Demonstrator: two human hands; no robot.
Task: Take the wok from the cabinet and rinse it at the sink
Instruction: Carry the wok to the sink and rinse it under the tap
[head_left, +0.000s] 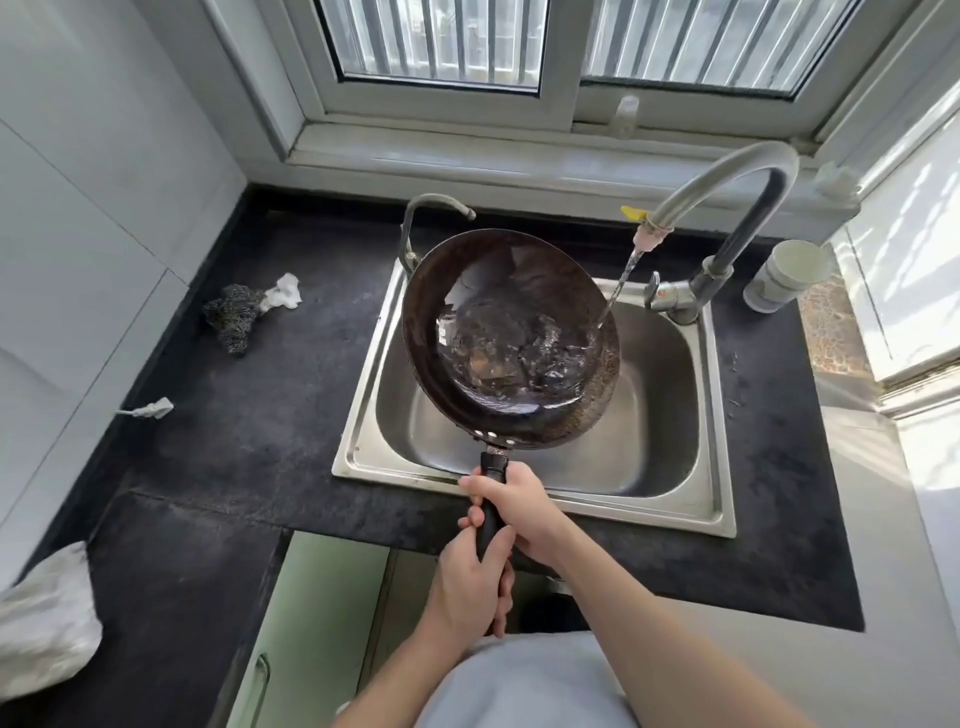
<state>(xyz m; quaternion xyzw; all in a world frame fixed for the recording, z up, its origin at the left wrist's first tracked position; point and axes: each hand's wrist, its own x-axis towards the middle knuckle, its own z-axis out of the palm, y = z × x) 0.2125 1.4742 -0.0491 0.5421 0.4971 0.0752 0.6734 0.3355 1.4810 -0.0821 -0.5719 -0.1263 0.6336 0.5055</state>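
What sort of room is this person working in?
Most likely a home kitchen: a steel sink set in a dark countertop below a window, with a tap running water into a wok.

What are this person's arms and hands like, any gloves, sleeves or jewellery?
Both arms are bare as far as shown, with no sleeves in view. The left hand and right hand wear no gloves, and no ring, watch or bracelet shows. The only clothing visible is a pale blue-grey top at the bottom edge.
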